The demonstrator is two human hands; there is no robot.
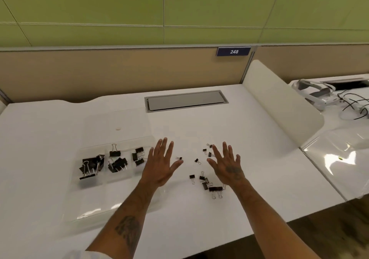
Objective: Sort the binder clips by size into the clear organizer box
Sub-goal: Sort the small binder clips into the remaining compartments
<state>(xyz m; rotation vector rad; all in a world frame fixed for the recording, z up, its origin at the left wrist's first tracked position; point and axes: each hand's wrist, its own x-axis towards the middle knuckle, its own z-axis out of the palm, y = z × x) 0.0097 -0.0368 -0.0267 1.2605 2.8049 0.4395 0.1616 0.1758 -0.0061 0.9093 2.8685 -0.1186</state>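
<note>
A clear organizer box (111, 204) lies open on the white desk at the left. Its far row holds black binder clips: large ones (90, 167) in the left compartment, medium ones (117, 164) in the middle, smaller ones (138, 156) in the right. Several loose black clips (205, 180) lie scattered on the desk between and under my hands, some tiny (197, 160), some bigger (215, 189). My left hand (161, 165) hovers flat with fingers spread, beside the box's right end. My right hand (227, 164) is spread flat too, over the loose clips. Neither holds anything.
The box's clear lid (117, 123) lies behind it. A grey cable hatch (185, 100) sits at the desk's back. A white divider panel (283, 107) rises at the right, with a headset and cables (327, 96) on the neighbouring desk. The desk's front edge runs diagonally at lower right.
</note>
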